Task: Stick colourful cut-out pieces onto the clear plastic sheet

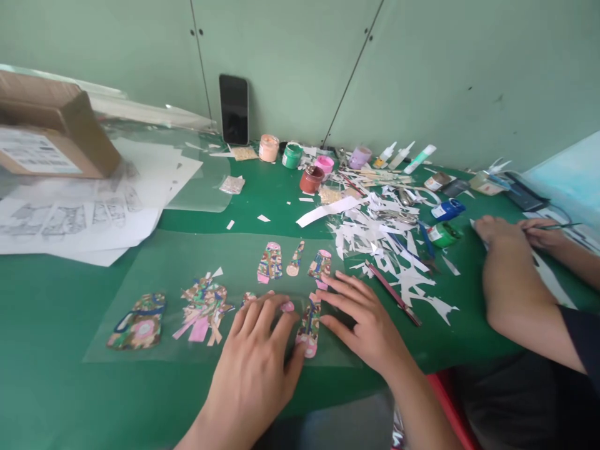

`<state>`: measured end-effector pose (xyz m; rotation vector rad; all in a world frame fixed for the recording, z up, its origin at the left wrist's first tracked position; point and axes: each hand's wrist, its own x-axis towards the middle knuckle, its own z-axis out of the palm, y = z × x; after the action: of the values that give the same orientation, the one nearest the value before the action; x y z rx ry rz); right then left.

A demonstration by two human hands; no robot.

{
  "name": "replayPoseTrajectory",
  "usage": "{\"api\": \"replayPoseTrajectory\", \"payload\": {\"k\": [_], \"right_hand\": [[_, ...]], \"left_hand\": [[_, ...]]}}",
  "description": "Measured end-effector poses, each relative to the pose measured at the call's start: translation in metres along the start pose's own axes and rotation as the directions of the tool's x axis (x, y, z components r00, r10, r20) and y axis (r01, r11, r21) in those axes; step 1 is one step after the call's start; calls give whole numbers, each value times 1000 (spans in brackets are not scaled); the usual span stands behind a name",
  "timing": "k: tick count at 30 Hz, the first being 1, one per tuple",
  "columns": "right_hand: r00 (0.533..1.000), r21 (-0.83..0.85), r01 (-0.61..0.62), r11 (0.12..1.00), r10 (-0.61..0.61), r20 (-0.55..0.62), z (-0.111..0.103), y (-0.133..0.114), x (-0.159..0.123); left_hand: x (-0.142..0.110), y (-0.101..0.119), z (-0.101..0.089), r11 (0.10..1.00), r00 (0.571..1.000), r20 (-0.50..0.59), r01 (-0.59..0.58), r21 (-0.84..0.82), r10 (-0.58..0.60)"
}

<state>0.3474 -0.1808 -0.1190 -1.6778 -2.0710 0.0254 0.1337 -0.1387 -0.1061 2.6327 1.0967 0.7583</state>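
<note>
At six o'clock, left hand (255, 353), right hand (372, 328) — digits apart. Dragging fingertips could skew the flat, pink-ended camouflage cutout (310, 320).

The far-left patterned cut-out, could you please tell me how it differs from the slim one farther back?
The far-left cut-out is broad and much larger; the slim cut-out is small and tapers to a narrow tip. The far-left cut-out bears a round pink patch, while the slim cut-out has a rounded peach-coloured end. Both are camouflage-patterned and lie on the clear sheet.
</note>
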Motion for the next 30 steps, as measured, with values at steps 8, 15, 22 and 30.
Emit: {"api": "replayPoseTrajectory", "payload": {"k": [8, 15, 22, 30], "right_hand": [[999, 85, 6, 996, -2, -50, 3, 3, -2], [998, 107, -15, 994, 22, -60, 6, 5, -3], [989, 209, -7, 978, 38, -145, 2, 6, -3], [817, 469, -204, 859, 414, -402, 6, 21, 1]], "left_hand": [[-7, -7, -13, 944, 994, -112, -55, -326, 20], [-7, 1, -5, 996, 998, 29, -54, -67, 56], [-9, 5, -11, 994, 986, 124, -105, -29, 108], [-9, 2, -9, 994, 989, 112, -102, 31, 98]]}}
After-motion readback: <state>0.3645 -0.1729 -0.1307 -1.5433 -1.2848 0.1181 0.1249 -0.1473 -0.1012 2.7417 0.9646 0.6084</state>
